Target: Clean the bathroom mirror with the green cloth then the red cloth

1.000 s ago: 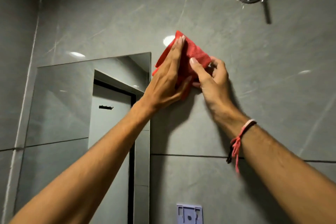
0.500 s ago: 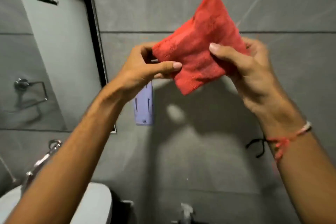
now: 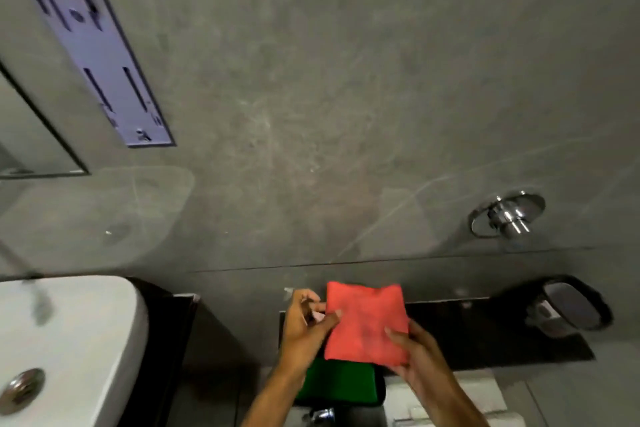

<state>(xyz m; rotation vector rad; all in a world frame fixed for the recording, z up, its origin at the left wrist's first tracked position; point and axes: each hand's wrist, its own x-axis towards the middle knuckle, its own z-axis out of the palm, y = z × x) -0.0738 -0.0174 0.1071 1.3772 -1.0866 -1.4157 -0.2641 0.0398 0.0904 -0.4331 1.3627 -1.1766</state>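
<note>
1. Grey wall (image 3: 346, 80) is filling most of the view; the mirror (image 3: 31, 135) corner is showing at the left edge.
2. White sink (image 3: 69, 340) is sitting at lower left.
3. Red cloth (image 3: 363, 322), folded square, is being held above the green cloth (image 3: 336, 385), which is lying on a dark surface (image 3: 485, 329).
4. Left hand (image 3: 304, 326) is pinching the red cloth's left edge; right hand (image 3: 419, 357) is gripping its lower right corner.

Dim, motion-blurred view, glare on the chrome fitting (image 3: 507, 213).

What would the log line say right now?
hands: both hold red cloth | green cloth: below, folded | mirror: far left
</note>
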